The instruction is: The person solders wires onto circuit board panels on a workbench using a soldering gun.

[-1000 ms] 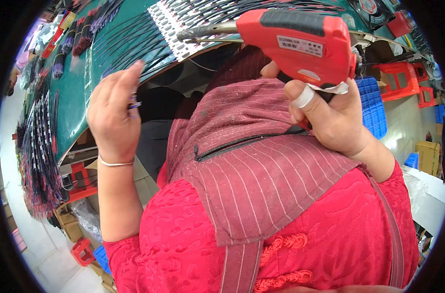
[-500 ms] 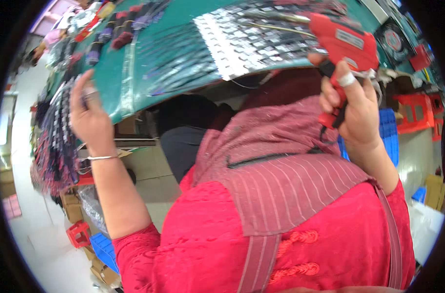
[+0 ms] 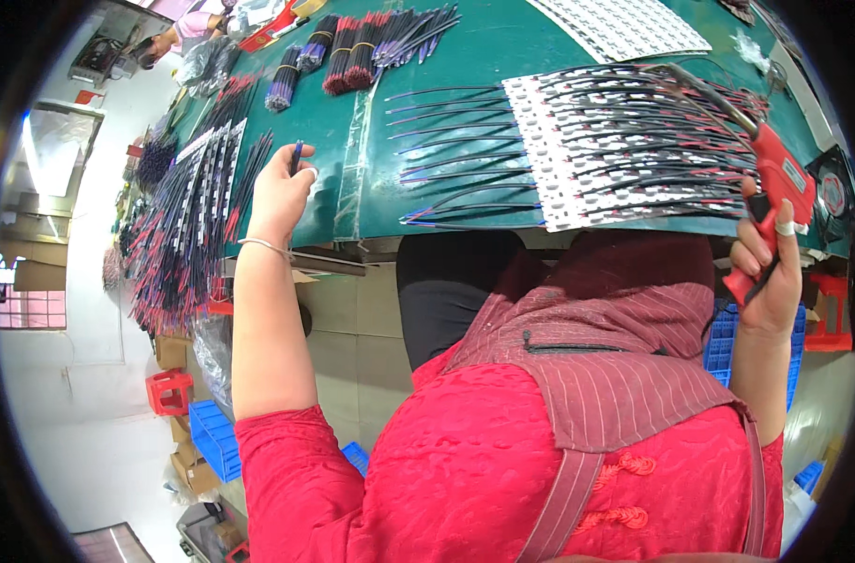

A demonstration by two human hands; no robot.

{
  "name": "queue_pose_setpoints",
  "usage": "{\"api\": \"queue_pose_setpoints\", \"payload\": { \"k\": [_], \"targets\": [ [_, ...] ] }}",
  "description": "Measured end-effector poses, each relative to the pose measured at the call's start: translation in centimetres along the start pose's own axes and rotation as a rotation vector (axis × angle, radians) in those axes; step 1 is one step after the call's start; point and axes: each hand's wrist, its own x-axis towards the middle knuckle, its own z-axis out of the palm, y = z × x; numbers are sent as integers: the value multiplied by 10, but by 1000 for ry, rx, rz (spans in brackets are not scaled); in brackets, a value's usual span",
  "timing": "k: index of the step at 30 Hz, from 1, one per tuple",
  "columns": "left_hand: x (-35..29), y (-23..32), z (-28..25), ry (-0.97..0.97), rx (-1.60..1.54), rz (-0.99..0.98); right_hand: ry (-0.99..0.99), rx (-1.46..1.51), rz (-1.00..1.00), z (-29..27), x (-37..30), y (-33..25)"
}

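My right hand [image 3: 770, 258] grips a red soldering gun [image 3: 786, 176] by its handle, with its long metal barrel pointing left over a white perforated panel [image 3: 563, 178]. Black wires [image 3: 465, 131] with blue or red ends run across this panel in a row of several. My left hand [image 3: 282, 192] is raised near the table's front edge, left of the panel. Between its thumb and fingers sticks up a short dark piece with a blue tip [image 3: 297, 156]; its lower end is hidden. Beside this hand, a thick heap of wired strips [image 3: 188, 216] hangs over the table's left side.
Bundled wires [image 3: 352, 52] lie at the back of the green table [image 3: 352, 141]. A second white panel [image 3: 624, 28] is at the far right, near a black fan-like unit [image 3: 832, 192]. Blue crates [image 3: 213, 439] and a red stool [image 3: 169, 392] stand below. Another person [image 3: 188, 33] is at the far left.
The view has swung left and settled, so the table appears farther right. The soldering gun stays in my right hand. My left hand's fingers, blurred before, now appear closed around the dark piece.
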Motion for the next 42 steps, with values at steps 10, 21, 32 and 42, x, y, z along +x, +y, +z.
{"api": "queue_pose_setpoints", "payload": {
  "k": [10, 21, 32, 42],
  "targets": [
    [39, -66, -32, 225, 365, -22, -53, 80, -30, -38, 29, -24],
    [47, -29, -17, 28, -255, -99, -55, 121, 6, -47, 36, -20],
    [93, 125, 110, -95, 283, 519, -55, 180, -53, -49, 42, -32],
    [173, 161, 165, 3, 611, 487, -58, 202, -85, -57, 38, -41]
  ]
}}
